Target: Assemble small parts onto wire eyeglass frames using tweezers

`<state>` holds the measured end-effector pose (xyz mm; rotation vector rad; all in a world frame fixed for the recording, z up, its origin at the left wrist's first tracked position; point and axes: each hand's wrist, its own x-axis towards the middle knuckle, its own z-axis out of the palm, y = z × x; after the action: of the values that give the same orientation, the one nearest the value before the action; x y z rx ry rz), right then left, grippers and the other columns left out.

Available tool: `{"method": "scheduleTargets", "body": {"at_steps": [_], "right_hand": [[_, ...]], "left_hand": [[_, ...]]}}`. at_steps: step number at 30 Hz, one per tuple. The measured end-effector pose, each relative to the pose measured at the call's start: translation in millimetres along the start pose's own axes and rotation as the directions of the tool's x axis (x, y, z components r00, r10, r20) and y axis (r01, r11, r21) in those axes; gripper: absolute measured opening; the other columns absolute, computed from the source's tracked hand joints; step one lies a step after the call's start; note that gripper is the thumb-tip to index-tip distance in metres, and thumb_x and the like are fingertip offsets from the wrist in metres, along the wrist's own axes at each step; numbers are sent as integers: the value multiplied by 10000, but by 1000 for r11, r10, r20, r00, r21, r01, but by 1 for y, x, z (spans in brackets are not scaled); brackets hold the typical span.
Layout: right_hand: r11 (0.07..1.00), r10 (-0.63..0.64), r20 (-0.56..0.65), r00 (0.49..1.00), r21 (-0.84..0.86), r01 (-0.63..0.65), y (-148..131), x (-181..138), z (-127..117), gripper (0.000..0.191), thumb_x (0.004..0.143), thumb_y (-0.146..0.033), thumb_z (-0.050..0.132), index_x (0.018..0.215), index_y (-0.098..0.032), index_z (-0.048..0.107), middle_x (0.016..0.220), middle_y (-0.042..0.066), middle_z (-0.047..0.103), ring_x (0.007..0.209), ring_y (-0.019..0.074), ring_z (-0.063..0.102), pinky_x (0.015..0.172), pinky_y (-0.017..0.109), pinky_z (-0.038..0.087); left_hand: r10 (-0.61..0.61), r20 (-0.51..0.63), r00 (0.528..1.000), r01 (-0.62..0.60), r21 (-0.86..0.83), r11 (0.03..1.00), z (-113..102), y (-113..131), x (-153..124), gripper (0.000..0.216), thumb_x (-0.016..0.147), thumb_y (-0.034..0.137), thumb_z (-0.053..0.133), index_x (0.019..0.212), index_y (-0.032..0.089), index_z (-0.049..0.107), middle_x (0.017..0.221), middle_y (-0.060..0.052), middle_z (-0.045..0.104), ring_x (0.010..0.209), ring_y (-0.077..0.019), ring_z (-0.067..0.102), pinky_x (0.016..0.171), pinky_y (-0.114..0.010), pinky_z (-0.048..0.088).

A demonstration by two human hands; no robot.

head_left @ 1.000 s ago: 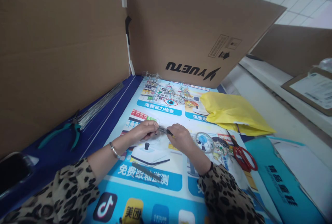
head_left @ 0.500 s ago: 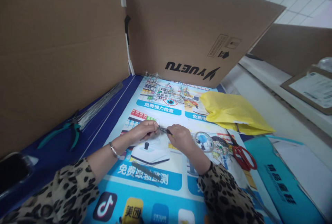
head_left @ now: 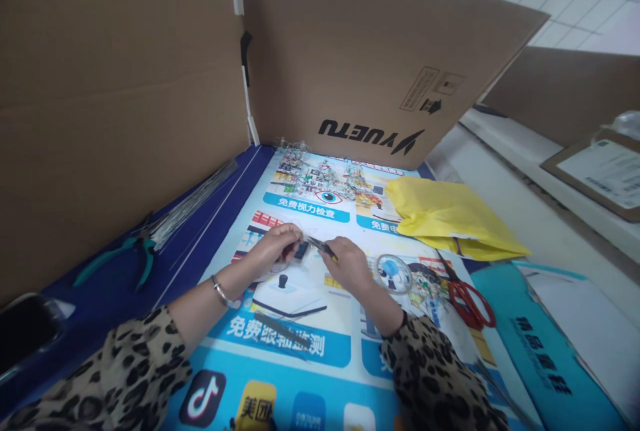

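My right hand (head_left: 347,263) is wrapped round small, narrow-jawed pliers (head_left: 318,243). Their dark metal tips point left, close to the fingertips of my left hand (head_left: 276,244). That left hand is closed in a pinch on a thin wire, only faintly visible, that loops out near the fingers. Whether the tips touch the wire is too fine to tell. Below the hands, a bunch of short dark wires (head_left: 283,330) lies on the printed poster sheet (head_left: 345,378). A clear round dish (head_left: 393,274) sits right of my right hand, beside a pile of small wire pieces (head_left: 427,291).
Teal-handled pliers (head_left: 143,258) and long straight wires (head_left: 187,208) lie at the left, near a phone (head_left: 27,334). Tangled wire pieces (head_left: 330,178) lie at the back, before cardboard panels (head_left: 350,51). To the right are a yellow bag (head_left: 450,214), red-handled scissors (head_left: 470,301) and a teal folder (head_left: 530,331).
The hands have drawn slightly apart, my left hand shifting a little left and up. The pliers' jaws show more clearly between them, and the right hand has turned slightly.
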<state>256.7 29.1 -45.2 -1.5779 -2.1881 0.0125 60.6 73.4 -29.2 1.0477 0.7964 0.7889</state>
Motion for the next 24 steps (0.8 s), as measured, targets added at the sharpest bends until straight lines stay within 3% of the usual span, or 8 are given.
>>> {"method": "scheduleTargets", "body": {"at_steps": [4,7,11,14,24], "right_hand": [[996,37,-61,997,88,-31,0,2,1,131,825,-300,521,811,-194,596,731,35,580,743,168,529,685,270,411],[983,80,-158,984,175,-52,-8,2,-1,167,838,-322,507,760,-189,571,705,32,543,711,159,511,656,266,408],[976,62,-233,970,220,-10,-23,1,-1,213,832,-378,520,730,-192,534,698,26,516,699,160,489,640,275,401],[983,19,-237,971,179,24,-32,0,3,252,810,-427,545,734,-187,528,712,35,526,705,168,483,642,289,395],[998,3,-250,968,67,14,-40,0,7,315,790,-493,541,725,-185,527,715,47,526,725,186,481,649,308,384]], "left_hand": [[37,-208,977,-56,-88,995,-1,1,4,140,752,298,555,746,160,535,613,6,577,485,-101,578,403,-163,383],[-1,-290,957,-62,-208,976,2,2,3,116,738,257,572,779,155,536,721,-38,630,651,-160,650,514,-221,479],[-24,-292,956,-82,-345,935,12,5,-3,68,739,188,570,772,139,534,830,-83,648,776,-188,659,613,-250,507],[-41,-296,954,-93,-425,901,20,7,-7,54,733,150,575,758,136,529,850,-92,650,819,-195,653,601,-224,493],[-63,-270,961,-97,-542,835,39,3,-17,52,733,132,583,748,132,534,782,-69,659,686,-147,621,526,-209,440]]}}
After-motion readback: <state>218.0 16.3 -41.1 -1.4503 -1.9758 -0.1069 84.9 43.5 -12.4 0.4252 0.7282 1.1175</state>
